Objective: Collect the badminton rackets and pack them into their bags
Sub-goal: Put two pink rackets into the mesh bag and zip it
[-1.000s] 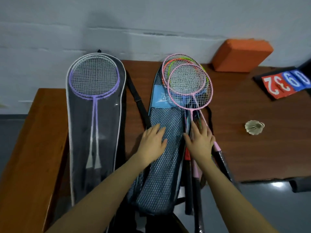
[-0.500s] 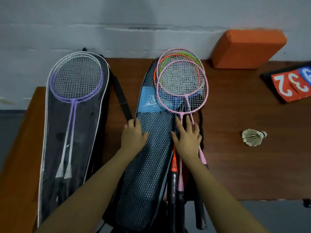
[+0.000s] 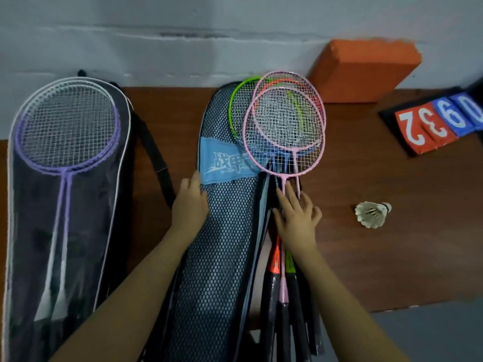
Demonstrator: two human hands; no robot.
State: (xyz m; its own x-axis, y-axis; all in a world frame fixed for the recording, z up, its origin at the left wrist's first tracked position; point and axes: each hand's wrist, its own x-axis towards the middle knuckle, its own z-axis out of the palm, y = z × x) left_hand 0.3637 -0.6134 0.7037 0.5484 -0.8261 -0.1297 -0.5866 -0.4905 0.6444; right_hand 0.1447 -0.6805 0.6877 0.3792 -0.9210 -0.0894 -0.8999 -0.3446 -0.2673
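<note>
Under your left hand [image 3: 189, 207]: dark open-weave mesh cloth bag [image 3: 222, 257], matt, with a smooth light-blue fabric label [image 3: 224, 163]. Your right hand [image 3: 296, 218] lies on thin glossy painted shafts of the pink, green and orange rackets [image 3: 285, 124]; their grips look like black wrap with a slight sheen. Left bag [image 3: 70, 205]: clear shiny plastic front, white piping. Brown wooden bench [image 3: 392, 257], smooth, low sheen.

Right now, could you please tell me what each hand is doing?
Left hand: open, resting flat on the mesh bag.
Right hand: open, fingers pressing on the racket shafts, no grip.
</note>
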